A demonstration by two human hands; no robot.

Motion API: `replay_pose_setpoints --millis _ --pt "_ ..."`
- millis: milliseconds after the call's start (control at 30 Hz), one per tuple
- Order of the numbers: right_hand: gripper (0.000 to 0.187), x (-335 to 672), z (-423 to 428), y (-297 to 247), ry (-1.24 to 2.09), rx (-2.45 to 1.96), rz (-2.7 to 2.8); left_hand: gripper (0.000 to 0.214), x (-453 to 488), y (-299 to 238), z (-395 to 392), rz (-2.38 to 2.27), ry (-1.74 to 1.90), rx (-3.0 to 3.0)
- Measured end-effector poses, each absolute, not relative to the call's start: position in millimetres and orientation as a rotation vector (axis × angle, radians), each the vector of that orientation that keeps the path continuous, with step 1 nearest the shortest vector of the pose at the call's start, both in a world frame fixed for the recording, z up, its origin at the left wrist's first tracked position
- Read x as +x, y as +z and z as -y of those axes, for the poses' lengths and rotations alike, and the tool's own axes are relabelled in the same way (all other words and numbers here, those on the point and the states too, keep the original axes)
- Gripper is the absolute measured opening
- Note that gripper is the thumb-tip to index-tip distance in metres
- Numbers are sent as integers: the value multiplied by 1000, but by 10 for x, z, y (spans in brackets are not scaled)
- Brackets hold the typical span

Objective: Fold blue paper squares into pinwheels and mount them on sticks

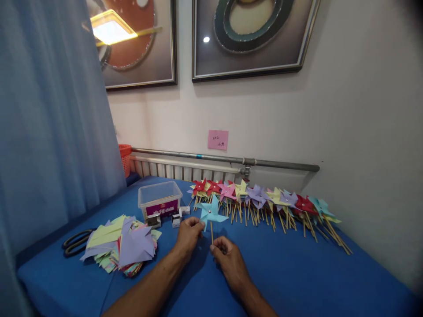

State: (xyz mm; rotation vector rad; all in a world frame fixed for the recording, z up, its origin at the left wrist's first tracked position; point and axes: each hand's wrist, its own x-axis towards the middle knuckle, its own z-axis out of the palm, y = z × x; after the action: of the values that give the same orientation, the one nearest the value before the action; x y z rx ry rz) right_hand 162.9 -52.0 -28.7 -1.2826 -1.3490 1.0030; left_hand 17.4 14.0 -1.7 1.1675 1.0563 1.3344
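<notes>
A light blue paper pinwheel (pixel 210 212) with a pin at its centre stands upright on a thin wooden stick (pixel 212 233). My right hand (pixel 231 259) pinches the lower end of that stick between thumb and fingers. Close beside the pinwheel's lower left blade is my left hand (pixel 189 235), its fingers curled and pressed together. The thumb tip meets the blade's edge in the picture, but I cannot tell whether the hand grips the paper or something small. Finished-looking pinwheels (pixel 257 197) in several colours lie in a long overlapping row behind, sticks pointing toward me.
Cut paper pieces (pixel 137 244) are piled at the left, beside black-handled scissors (pixel 77 242). A clear plastic box (pixel 160 196) stands behind small open cartons (pixel 176 219). The blue-covered table (pixel 297 281) meets the wall; a metal pipe (pixel 224 158) runs along it. A blue curtain (pixel 59 110) hangs left.
</notes>
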Motion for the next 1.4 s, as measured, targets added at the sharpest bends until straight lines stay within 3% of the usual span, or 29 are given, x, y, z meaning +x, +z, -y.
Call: replay_pose_setpoints --millis 467,1000,1400 --pt "28 1640 517 -330 987 -1277 1319 34 151 -13 -142 -1041 1388 1223" --pt "14 1596 540 -327 988 -1277 1325 29 -12 125 -154 -1134 1456 1238" --pt "10 1597 543 -306 934 -1250 1228 34 290 -126 -18 -1015 1017 1364"
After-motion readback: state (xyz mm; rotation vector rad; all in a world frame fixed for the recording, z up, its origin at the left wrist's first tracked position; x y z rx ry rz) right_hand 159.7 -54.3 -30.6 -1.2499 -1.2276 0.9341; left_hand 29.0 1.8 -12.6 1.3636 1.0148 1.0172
